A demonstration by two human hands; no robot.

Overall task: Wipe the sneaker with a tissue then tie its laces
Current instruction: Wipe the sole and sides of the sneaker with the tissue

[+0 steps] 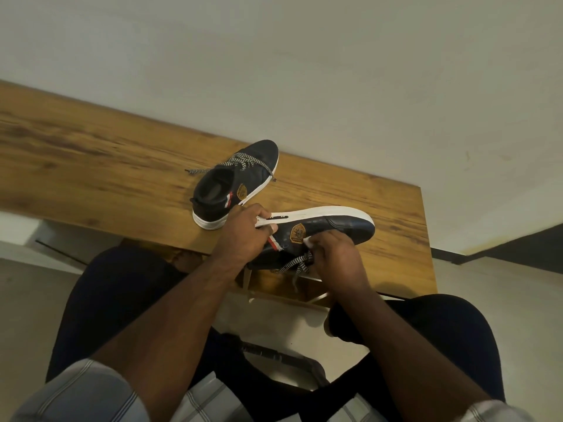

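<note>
The held sneaker (323,231) lay on its side above the near edge of the wooden table (91,153), long axis running left to right, toe to the right, white sole facing away from the person. The left hand (240,236) gripped its heel, fingers curled over the sole rim, thumb on the navy upper. The right hand (332,254) had its fingers closed narrowly on a small white tissue (308,242), pressed against the upper just beside the gold badge, above the speckled laces (294,264), which hung loose. A second sneaker (234,184) stood upright on the table behind, toe pointing away.
</note>
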